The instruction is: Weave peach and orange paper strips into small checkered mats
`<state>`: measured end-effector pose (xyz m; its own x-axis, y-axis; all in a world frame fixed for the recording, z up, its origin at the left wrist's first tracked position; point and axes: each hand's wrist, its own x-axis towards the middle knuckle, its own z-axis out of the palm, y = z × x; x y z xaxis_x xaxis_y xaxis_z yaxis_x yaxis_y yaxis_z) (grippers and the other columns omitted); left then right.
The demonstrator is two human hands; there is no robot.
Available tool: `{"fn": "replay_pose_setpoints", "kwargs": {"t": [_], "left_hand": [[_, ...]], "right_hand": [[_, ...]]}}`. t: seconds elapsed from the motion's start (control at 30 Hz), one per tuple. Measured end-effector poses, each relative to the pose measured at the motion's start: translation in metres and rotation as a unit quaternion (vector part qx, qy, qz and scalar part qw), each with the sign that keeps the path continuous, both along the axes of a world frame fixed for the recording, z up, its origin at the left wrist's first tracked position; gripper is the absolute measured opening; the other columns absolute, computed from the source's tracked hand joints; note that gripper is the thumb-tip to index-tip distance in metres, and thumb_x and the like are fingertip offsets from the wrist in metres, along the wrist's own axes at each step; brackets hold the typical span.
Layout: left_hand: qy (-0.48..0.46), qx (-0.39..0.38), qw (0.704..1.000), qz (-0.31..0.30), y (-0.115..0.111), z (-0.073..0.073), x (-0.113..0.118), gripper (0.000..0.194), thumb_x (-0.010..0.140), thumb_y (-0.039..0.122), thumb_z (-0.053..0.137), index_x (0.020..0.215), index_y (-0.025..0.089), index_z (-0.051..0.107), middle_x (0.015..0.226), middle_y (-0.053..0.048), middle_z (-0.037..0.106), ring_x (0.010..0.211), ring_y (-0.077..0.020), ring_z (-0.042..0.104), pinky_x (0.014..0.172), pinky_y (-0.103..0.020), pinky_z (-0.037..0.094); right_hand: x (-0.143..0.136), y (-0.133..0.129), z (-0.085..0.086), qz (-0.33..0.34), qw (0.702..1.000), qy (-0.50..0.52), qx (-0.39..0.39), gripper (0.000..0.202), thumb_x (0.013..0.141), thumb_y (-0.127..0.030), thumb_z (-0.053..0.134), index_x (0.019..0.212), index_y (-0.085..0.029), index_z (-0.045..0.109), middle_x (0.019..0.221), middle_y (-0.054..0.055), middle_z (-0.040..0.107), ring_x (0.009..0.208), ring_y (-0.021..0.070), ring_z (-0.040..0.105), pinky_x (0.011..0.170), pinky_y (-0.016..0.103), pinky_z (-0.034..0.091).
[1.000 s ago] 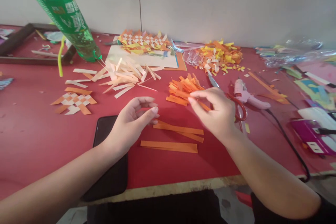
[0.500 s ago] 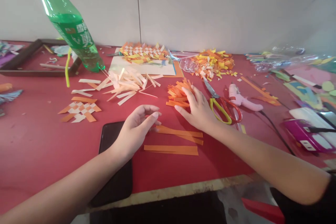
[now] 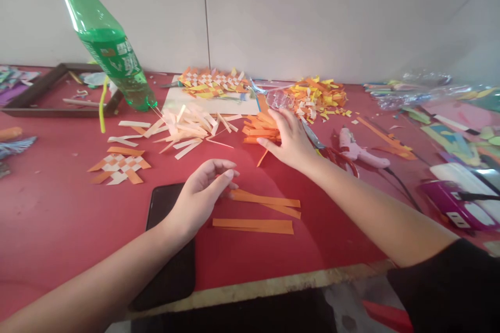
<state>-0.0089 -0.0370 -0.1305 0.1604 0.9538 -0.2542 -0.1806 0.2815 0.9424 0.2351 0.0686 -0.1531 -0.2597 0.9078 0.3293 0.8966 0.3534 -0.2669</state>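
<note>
My right hand [image 3: 291, 140] rests against a pile of short orange paper strips [image 3: 260, 127], fingers spread and thumb apart; one strip juts out below the thumb. My left hand [image 3: 209, 184] hovers loosely curled, with a gap between thumb and fingertips. Just under its fingertips lie the ends of two crossing orange strips [image 3: 269, 199]. Nearer me, two more orange strips [image 3: 253, 226] lie almost on top of each other. A black phone [image 3: 172, 250] is partly covered by my left wrist. To the left sits a small woven orange-and-white piece [image 3: 121, 165].
Pale strips [image 3: 191, 127] are heaped behind my left hand. A green bottle [image 3: 113, 54] stands back left beside a dark frame [image 3: 58, 112]. Scissors [image 3: 332, 156] lie partly hidden behind my right hand, near a pink glue gun [image 3: 359, 148] and a purple power socket [image 3: 449, 203].
My right hand has moved slightly up and over the orange pile, covering more of the scissors. A strip now sticks out below its thumb. My left hand has stayed almost still.
</note>
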Motion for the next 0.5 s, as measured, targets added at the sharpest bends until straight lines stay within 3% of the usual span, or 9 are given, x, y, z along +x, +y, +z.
{"fn": "replay_pose_setpoints", "kwargs": {"t": [0.1, 0.2, 0.27, 0.5], "left_hand": [[-0.001, -0.001, 1.0, -0.002, 0.0, 0.0, 0.0, 0.018, 0.09, 0.034, 0.067, 0.1, 0.02, 0.065, 0.097, 0.001, 0.065, 0.077, -0.0089, 0.064, 0.069, -0.022, 0.051], [-0.002, -0.001, 1.0, -0.005, 0.0, -0.001, 0.0, 0.018, 0.09, 0.035, 0.067, 0.1, 0.02, 0.065, 0.097, 0.001, 0.065, 0.077, -0.0088, 0.065, 0.07, -0.022, 0.051], [-0.003, -0.002, 1.0, -0.007, 0.0, -0.001, -0.001, 0.018, 0.09, 0.036, 0.067, 0.1, 0.021, 0.065, 0.097, 0.001, 0.065, 0.077, -0.0088, 0.065, 0.071, -0.022, 0.051], [0.0, 0.003, 1.0, -0.011, 0.001, -0.002, -0.001, 0.016, 0.091, 0.035, 0.066, 0.1, 0.021, 0.065, 0.095, 0.001, 0.066, 0.077, -0.0092, 0.065, 0.07, -0.022, 0.051]], "right_hand": [[0.01, 0.001, 0.012, 0.032, 0.999, 0.0, 0.029, 0.066, 0.093, -0.052, 0.055, 0.15, -0.027, 0.034, 0.158, 0.017, 0.029, 0.148, 0.0372, 0.029, 0.118, 0.058, 0.028], [0.024, 0.001, 0.02, 0.139, 0.986, -0.08, 0.044, 0.087, 0.08, -0.062, 0.069, 0.152, -0.03, 0.032, 0.16, 0.015, 0.023, 0.15, 0.0402, 0.021, 0.12, 0.06, 0.021], [0.028, 0.001, 0.019, 0.16, 0.978, -0.128, 0.036, 0.096, 0.073, -0.064, 0.075, 0.152, -0.032, 0.031, 0.162, 0.014, 0.019, 0.149, 0.0435, 0.018, 0.119, 0.064, 0.02], [0.014, 0.008, 0.006, 0.045, 0.99, -0.111, 0.077, 0.078, 0.09, -0.05, 0.062, 0.154, -0.026, 0.024, 0.158, 0.019, 0.022, 0.148, 0.0447, 0.019, 0.116, 0.067, 0.02]]}}
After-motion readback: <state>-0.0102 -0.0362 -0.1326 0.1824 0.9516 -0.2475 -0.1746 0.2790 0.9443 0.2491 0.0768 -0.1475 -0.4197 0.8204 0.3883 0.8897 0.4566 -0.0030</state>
